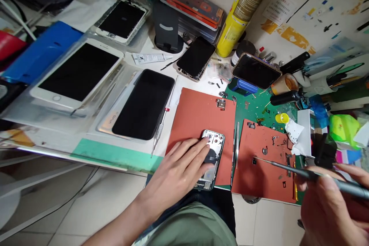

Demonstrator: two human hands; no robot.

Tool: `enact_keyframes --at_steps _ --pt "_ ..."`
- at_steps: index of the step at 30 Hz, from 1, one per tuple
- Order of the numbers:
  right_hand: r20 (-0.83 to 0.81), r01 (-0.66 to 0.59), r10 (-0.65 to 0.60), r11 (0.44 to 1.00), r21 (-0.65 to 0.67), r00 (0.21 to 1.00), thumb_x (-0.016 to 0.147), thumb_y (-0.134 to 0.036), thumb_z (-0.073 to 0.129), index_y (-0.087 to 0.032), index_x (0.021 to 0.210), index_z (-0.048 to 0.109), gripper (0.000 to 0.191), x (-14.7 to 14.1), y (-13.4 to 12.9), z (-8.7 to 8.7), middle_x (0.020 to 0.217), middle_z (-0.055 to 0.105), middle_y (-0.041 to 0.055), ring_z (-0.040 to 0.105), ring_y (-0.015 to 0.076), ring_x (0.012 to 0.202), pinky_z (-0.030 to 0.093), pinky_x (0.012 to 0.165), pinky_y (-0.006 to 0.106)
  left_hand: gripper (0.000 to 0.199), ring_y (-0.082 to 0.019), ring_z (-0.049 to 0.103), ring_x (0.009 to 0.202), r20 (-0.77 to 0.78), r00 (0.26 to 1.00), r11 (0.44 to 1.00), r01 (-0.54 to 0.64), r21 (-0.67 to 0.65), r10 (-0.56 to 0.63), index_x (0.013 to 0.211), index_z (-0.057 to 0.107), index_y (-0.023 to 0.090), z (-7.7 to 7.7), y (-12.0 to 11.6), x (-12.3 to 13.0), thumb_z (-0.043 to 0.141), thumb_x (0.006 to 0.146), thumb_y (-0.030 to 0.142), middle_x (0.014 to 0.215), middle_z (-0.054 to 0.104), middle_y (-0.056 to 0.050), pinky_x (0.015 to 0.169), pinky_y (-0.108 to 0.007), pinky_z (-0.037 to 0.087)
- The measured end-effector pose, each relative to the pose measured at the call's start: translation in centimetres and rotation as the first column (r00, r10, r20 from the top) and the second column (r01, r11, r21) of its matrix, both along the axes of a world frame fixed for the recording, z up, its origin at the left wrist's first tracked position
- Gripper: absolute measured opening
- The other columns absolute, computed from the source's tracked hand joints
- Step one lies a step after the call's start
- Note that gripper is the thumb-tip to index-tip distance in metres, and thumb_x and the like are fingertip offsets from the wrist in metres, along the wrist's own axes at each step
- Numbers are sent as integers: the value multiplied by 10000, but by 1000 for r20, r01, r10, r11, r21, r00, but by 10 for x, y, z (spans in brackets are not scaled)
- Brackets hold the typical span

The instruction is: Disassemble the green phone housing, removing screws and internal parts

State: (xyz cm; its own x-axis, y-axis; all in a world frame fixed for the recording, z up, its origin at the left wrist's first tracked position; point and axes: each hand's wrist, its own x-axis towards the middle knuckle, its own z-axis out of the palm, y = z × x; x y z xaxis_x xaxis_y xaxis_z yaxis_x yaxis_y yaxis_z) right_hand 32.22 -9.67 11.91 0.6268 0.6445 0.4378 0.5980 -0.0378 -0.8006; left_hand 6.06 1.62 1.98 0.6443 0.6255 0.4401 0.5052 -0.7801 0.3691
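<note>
My left hand [181, 165] lies with extended fingers across an opened phone housing [212, 138], its fingertips and thumb resting on the inside and covering part of it. Beneath the phone is a reddish-brown mat [198, 111]. Held in my right hand [331, 200] is a slim dark screwdriver [302, 172], pointing left. Its tip is at a small black part [254, 160] on the second reddish-brown mat [245, 180]; I cannot tell whether they touch. Several tiny phone parts are scattered there, including a metal bracket [288, 160]. Tweezers [236, 144] lie between the mats.
A pen-like screwdriver [159, 132] lies left of the mat, beside a black-screened phone [144, 103]. Farther left rests a white phone [82, 73]. Behind stand a yellow spray can [235, 27] and a phone on a blue stand [245, 85]. A white box [305, 130] is at right.
</note>
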Motion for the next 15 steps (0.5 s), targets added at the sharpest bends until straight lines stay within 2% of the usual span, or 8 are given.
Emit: enact_keyframes --at_steps 2,5,7,10,13,15 --pt "-243 173 -166 985 9 956 898 -228 840 -295 1209 785 323 11 -22 -9 892 761 9 688 225 684 590 606 430 366 -271 712 1259 41 998 999 -44 -27 45 1391 648 99 4 -6 0 709 1042 190 1378 760 -139 1059 -440 595" --pt "-462 155 -150 988 -28 874 839 -240 881 -260 1164 774 343 26 -45 -27 838 782 36 695 252 596 534 449 391 371 -272 724 1218 56 983 983 -174 -64 177 1353 650 90 9 -23 2 749 998 135 1312 766 -160 1062 -437 594" --pt "-500 232 -204 973 -6 842 807 -223 913 -235 1141 772 362 31 -52 -38 850 790 33 702 230 592 574 456 375 409 -295 720 1193 13 970 966 -242 -85 244 1369 632 84 11 -36 6 763 1003 210 1327 744 -189 1030 -457 602" --pt "-482 401 -347 916 10 805 777 -233 966 -200 1127 774 401 29 -53 -48 894 806 28 730 180 636 663 572 325 511 -335 700 1197 -75 960 959 -275 -74 270 1444 590 92 14 -49 15 747 1022 334 1411 697 -223 986 -497 606" --pt "-401 468 -409 882 58 820 777 -233 979 -190 1198 741 485 28 -49 -49 929 820 25 749 157 636 705 666 301 580 -355 689 1196 -84 965 967 -253 -42 249 1513 565 106 16 -55 23 775 996 263 1428 694 -219 1002 -520 594" --pt "-362 424 -374 903 67 854 818 -226 949 -206 1255 690 509 31 -46 -50 984 824 29 777 167 667 722 708 327 639 -364 689 1192 -65 969 970 -241 -40 238 1548 567 140 15 -56 23 803 955 171 1408 714 -196 1021 -532 582"
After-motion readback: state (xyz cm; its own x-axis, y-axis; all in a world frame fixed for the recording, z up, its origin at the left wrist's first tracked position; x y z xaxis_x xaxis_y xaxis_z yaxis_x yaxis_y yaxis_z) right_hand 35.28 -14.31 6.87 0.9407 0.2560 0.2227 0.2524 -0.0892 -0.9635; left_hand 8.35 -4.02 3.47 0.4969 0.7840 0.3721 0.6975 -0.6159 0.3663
